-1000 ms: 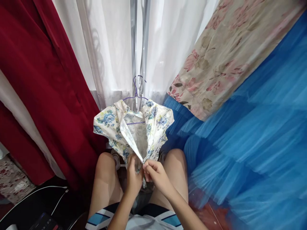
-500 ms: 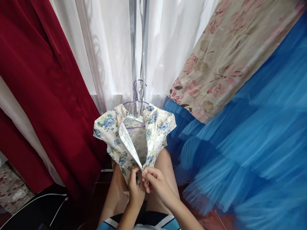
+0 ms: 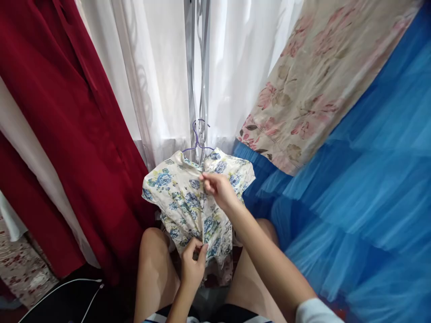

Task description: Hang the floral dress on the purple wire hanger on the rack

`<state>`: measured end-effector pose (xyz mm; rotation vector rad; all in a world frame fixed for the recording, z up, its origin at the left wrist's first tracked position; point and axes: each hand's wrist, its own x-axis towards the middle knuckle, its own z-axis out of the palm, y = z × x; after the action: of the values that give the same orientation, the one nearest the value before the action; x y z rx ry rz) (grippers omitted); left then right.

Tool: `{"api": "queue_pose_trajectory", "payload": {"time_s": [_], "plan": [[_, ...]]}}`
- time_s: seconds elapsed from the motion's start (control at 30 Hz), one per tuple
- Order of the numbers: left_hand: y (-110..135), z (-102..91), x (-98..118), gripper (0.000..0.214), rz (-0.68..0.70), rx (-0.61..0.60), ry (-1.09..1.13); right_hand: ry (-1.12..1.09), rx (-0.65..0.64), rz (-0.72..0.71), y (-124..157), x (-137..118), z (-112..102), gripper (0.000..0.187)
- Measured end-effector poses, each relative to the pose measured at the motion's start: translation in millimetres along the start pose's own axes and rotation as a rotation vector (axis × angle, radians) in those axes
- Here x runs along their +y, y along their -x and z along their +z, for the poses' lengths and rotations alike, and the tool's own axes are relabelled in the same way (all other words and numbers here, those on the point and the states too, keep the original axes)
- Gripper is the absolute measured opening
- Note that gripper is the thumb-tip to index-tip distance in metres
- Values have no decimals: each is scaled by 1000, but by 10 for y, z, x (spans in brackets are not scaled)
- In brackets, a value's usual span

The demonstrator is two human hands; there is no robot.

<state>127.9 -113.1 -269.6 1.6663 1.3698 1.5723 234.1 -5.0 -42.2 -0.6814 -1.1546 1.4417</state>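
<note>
A white blouse (image 3: 183, 197) with blue flowers hangs on a purple wire hanger (image 3: 196, 134) between my knees. Its front seam is closed from the lower part up to near the neckline. My right hand (image 3: 218, 188) pinches at the top of that seam, just under the collar; the small zipper pull is hidden by the fingers. Lower on the same seam, my left hand (image 3: 194, 262) grips the fabric between thumb and fingers. The blouse's lower end hangs down between my thighs.
White curtains (image 3: 232, 80) and grey ribbons hang behind the hanger. Red cloth (image 3: 101, 179) drapes on the left. To the right are a beige floral cloth (image 3: 292, 112) and blue tulle (image 3: 319, 215). A white cable (image 3: 72, 281) lies at lower left.
My right hand has moved up from beside my left hand to the neckline, and the open V of the blouse front has closed. My left hand stays low on the seam.
</note>
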Motion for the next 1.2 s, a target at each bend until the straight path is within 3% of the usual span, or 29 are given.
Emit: {"api": "queue_pose_trajectory", "payload": {"time_s": [0.13, 0.23, 0.3, 0.4, 0.5, 0.6, 0.67, 0.73, 0.87, 1.07, 1.2], "plan": [[-58, 24, -279, 29, -52, -46, 65, -2, 26, -12, -441, -321, 85, 18], [-96, -21, -496, 31, -68, -9, 78, 35, 13, -18, -387, -265, 97, 18], [-177, -90, -509, 24, -62, 53, 62, 105, -20, -54, -241, -189, 77, 19], [-494, -244, -161, 32, 61, 202, 55, 239, -55, -143, -59, -118, 32, 21], [-1059, -448, 538, 39, 349, 235, 14, 297, -71, -203, 2, -115, 10, 21], [-1654, -637, 1209, 39, 561, 176, -128, 332, -84, -252, 14, -153, 12, 23], [-1921, -703, 1484, 26, 632, 70, -233, 339, -86, -277, 16, -190, 11, 24], [-2055, -711, 1609, 18, 668, 8, -313, 309, -82, -287, 2, -211, 0, 24], [-2145, -712, 1608, 14, 692, 35, -348, 252, -110, -264, -97, -98, -64, 23], [-2339, -942, 1636, 20, 598, 355, -190, 366, -50, -150, -176, 239, -222, 27], [-2272, -925, 1665, 15, 564, 169, -202, 351, -116, -201, -120, 120, -136, 26]]}}
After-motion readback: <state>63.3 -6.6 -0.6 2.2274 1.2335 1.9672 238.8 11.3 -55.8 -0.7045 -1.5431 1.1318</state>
